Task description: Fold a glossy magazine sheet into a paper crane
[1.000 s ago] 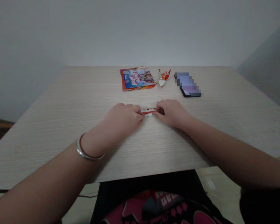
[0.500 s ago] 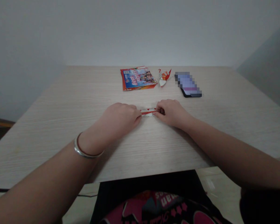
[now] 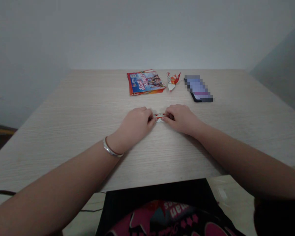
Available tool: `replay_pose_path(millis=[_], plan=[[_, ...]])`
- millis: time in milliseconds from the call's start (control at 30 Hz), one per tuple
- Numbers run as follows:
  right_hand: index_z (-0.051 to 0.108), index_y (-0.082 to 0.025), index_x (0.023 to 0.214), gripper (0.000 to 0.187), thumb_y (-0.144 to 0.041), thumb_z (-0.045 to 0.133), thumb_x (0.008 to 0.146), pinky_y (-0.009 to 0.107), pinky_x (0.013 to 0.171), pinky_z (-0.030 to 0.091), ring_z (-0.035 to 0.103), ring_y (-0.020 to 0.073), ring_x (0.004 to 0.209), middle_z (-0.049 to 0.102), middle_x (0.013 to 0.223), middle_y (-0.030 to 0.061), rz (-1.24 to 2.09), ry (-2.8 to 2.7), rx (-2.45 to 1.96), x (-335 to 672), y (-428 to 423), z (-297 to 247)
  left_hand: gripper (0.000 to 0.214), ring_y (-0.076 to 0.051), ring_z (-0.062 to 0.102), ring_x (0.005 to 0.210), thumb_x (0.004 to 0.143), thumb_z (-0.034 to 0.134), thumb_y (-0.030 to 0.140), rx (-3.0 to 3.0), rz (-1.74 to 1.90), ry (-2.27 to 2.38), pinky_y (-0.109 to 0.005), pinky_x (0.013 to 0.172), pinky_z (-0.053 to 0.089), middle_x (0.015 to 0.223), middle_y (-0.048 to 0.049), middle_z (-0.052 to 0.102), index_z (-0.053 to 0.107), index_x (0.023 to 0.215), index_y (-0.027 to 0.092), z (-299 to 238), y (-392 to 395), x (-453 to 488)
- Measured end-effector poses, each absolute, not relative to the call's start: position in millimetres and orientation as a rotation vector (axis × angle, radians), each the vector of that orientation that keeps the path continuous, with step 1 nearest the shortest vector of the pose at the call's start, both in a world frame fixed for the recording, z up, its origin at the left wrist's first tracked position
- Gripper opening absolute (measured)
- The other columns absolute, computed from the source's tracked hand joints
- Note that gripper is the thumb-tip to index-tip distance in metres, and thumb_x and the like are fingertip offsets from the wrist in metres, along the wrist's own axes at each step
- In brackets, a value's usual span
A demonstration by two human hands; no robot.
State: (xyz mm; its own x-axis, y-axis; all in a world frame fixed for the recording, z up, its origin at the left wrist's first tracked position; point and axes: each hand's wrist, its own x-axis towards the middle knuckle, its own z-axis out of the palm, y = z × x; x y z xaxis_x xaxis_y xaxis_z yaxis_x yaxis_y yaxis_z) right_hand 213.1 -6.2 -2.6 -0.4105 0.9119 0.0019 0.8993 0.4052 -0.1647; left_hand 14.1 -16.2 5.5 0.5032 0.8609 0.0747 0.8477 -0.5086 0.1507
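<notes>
A small folded strip of red and white printed paper [image 3: 158,115] lies low over the middle of the table, between my two hands. My left hand [image 3: 140,122] pinches its left end, with thumb and fingers pressed together. At the other end, the thumb and curled fingers of my right hand [image 3: 180,118] are closed on the paper. Only a short piece shows between the fingertips; both ends are covered by my fingers. A silver bangle [image 3: 111,148] circles my left wrist.
Beyond my hands lies a stack of printed leaflets [image 3: 146,82], blue on top with orange-red edges beneath. Beside it sits a folded red and white paper piece [image 3: 173,81]. A phone [image 3: 198,89] with a blurred screen lies further right. The pale wooden table [image 3: 88,98] meets a wall.
My left hand has moved right, closer to my right hand, and less of the paper shows between them. My right hand, the leaflets and the phone have stayed in place.
</notes>
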Motion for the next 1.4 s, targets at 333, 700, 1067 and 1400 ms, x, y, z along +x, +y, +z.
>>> replay_pose_path(millis=[333,700,1067,1400], plan=[[0.073,-0.019,0.088,0.028,-0.037,0.056,0.1,0.035,0.073,0.033,0.062,0.0223,0.086,0.075,0.093,0.0092,0.184,-2.549,-1.698,208,-9,2,0.035,-0.027,0.068,0.093,0.107,0.044,0.029,2.741,0.128,1.484,-0.039,0.084,0.052,0.095,-0.0139,0.071,0.072,0.104,0.009,-1,-16,15],[0.072,-0.019,0.088,0.026,-0.038,0.059,0.098,0.036,0.073,0.032,0.064,0.0233,0.086,0.077,0.094,0.0086,0.155,-2.509,-1.651,209,-9,-3,0.033,-0.035,0.068,0.101,0.106,0.037,0.024,2.844,0.107,1.641,-0.046,0.081,0.048,0.104,-0.0189,0.069,0.067,0.108,0.01,-8,-24,17],[0.07,-0.02,0.09,0.018,-0.036,0.064,0.096,0.033,0.072,0.031,0.059,0.0199,0.081,0.073,0.088,0.0048,0.205,-2.528,-1.601,218,-3,-6,0.031,-0.031,0.068,0.106,0.104,0.04,0.019,2.737,0.249,1.585,-0.045,0.089,0.051,0.117,-0.0161,0.071,0.055,0.13,0.014,-10,-22,12],[0.07,-0.02,0.087,0.009,-0.027,0.067,0.091,0.03,0.07,0.035,0.058,0.0166,0.076,0.073,0.085,0.0026,0.423,-2.44,-1.529,227,0,-10,0.031,-0.026,0.065,0.103,0.102,0.048,0.015,2.877,0.313,1.237,-0.04,0.091,0.053,0.12,-0.014,0.069,0.071,0.124,0.016,-9,-12,3]])
